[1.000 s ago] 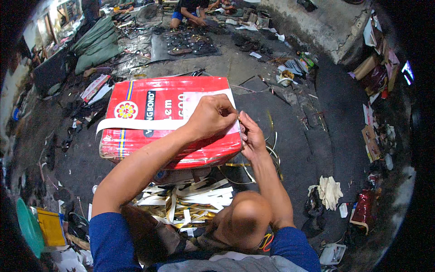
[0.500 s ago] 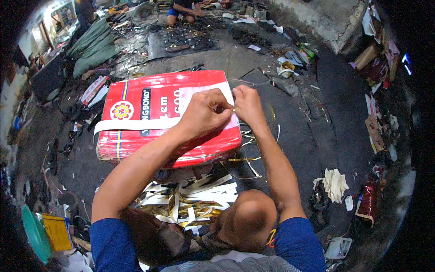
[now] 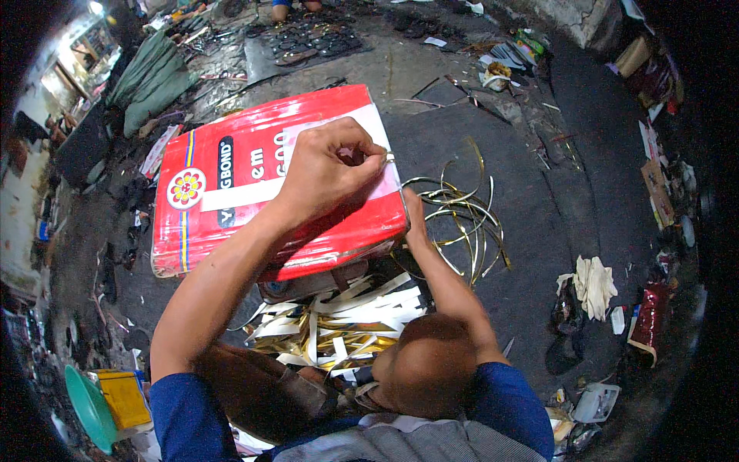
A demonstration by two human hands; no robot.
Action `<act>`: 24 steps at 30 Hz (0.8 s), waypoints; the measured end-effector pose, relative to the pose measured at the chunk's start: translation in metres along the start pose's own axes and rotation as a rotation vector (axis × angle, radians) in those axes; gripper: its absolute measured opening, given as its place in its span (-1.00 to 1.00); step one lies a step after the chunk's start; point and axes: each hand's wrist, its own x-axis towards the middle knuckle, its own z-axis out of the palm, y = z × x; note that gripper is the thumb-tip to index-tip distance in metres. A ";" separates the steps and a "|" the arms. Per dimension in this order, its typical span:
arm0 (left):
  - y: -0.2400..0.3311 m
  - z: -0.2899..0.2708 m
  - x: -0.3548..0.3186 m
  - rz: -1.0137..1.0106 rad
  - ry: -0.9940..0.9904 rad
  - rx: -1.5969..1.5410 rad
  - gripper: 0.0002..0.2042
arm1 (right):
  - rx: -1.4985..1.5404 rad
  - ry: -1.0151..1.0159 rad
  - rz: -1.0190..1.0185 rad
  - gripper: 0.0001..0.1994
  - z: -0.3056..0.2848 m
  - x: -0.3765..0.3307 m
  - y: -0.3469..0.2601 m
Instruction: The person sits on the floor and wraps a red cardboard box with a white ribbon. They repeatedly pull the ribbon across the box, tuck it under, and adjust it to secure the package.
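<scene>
A red box with printed sides stands in front of my knees. Across its top lies a white strip, running under my left hand. My left thumb and forefinger are pinched together on that strip near the box's right edge. Beyond this edge my right hand hangs lower, its fingers mostly hidden by the box. To the right of it, thin gold-edged strips curl in loose loops on the dark floor. Below the box, between my legs, is a pile of white and gold strips.
At right lie a cream cloth and a dark red packet. A green basin and a yellow container are at lower left. A green sheet is heaped at far left. Another person's knees show at the far edge.
My right hand has dropped from the box top to below its right edge. The white strip has slid right; its left end, once past the box's left edge, now lies on top.
</scene>
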 end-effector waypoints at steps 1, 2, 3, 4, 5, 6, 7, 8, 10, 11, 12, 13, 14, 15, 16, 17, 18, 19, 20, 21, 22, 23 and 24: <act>0.000 0.000 0.001 -0.009 0.000 -0.027 -0.89 | -0.022 -0.020 0.047 -0.76 0.011 -0.006 0.026; -0.001 0.003 0.000 -0.024 -0.006 -0.061 -0.89 | -0.038 -0.034 0.098 -0.76 0.019 -0.011 0.052; -0.003 0.002 -0.001 -0.036 -0.005 -0.086 -0.89 | -0.050 -0.047 0.135 -0.76 0.031 -0.014 0.074; -0.004 0.004 -0.002 -0.032 -0.011 -0.040 -0.90 | -0.068 -0.056 0.173 -0.77 0.038 -0.017 0.098; -0.003 0.005 -0.005 -0.033 -0.027 0.002 -0.90 | -0.086 -0.059 0.205 -0.77 0.046 -0.023 0.123; 0.000 0.001 0.000 -0.014 -0.035 0.062 -0.90 | -0.092 -0.058 0.223 -0.77 0.056 -0.022 0.140; -0.001 -0.002 -0.002 -0.030 -0.010 0.031 -0.91 | -0.103 -0.064 0.234 -0.77 0.069 -0.022 0.156; -0.005 0.006 -0.002 -0.036 -0.004 -0.022 -0.92 | -0.122 -0.047 0.254 -0.77 0.066 -0.021 0.175; -0.006 0.007 0.002 0.014 0.030 -0.071 -0.92 | -0.153 -0.038 0.267 -0.77 0.071 -0.018 0.193; -0.007 0.002 -0.002 0.000 0.021 -0.038 -0.93 | -0.161 -0.056 0.263 -0.77 0.081 -0.016 0.193; -0.007 -0.003 -0.005 -0.013 0.011 -0.007 -0.93 | -0.202 -0.091 0.260 -0.78 0.088 -0.025 0.196; -0.005 0.000 -0.002 0.000 0.001 -0.012 -0.93 | -0.191 -0.016 0.244 -0.79 0.080 -0.031 0.217; 0.004 0.011 0.006 0.011 -0.020 -0.063 -0.94 | -0.193 0.094 0.223 -0.81 0.056 -0.034 0.252; 0.002 0.010 0.006 -0.015 -0.026 -0.049 -0.95 | -0.238 0.059 0.219 -0.81 0.063 -0.031 0.249; -0.003 0.007 0.008 0.123 -0.029 -0.049 -0.95 | -0.285 0.024 0.211 -0.81 0.068 -0.027 0.241; -0.001 0.003 0.006 0.082 -0.042 -0.029 -0.98 | -0.301 -0.006 0.215 -0.81 0.075 -0.028 0.230; 0.000 0.001 0.003 0.049 -0.041 -0.026 -0.99 | -0.326 -0.040 0.219 -0.81 0.077 -0.027 0.219; -0.004 0.000 0.001 0.019 -0.043 -0.033 -0.98 | -0.356 -0.066 0.224 -0.81 0.077 -0.028 0.209; -0.004 -0.004 0.001 0.096 -0.047 -0.010 -0.99 | -0.393 -0.088 0.229 -0.81 0.076 -0.031 0.202; -0.005 -0.005 -0.001 0.066 -0.054 -0.008 -0.97 | -0.427 -0.108 0.223 -0.81 0.074 -0.032 0.194; 0.000 0.006 0.008 0.158 -0.102 0.013 -0.97 | -0.470 -0.093 0.248 -0.81 0.056 -0.033 0.202; 0.000 -0.003 0.004 0.217 -0.119 0.065 -0.95 | -0.510 -0.128 0.238 -0.81 0.060 -0.037 0.194; 0.000 -0.012 0.001 0.245 -0.126 0.090 -0.93 | -0.548 -0.159 0.220 -0.80 0.065 -0.038 0.184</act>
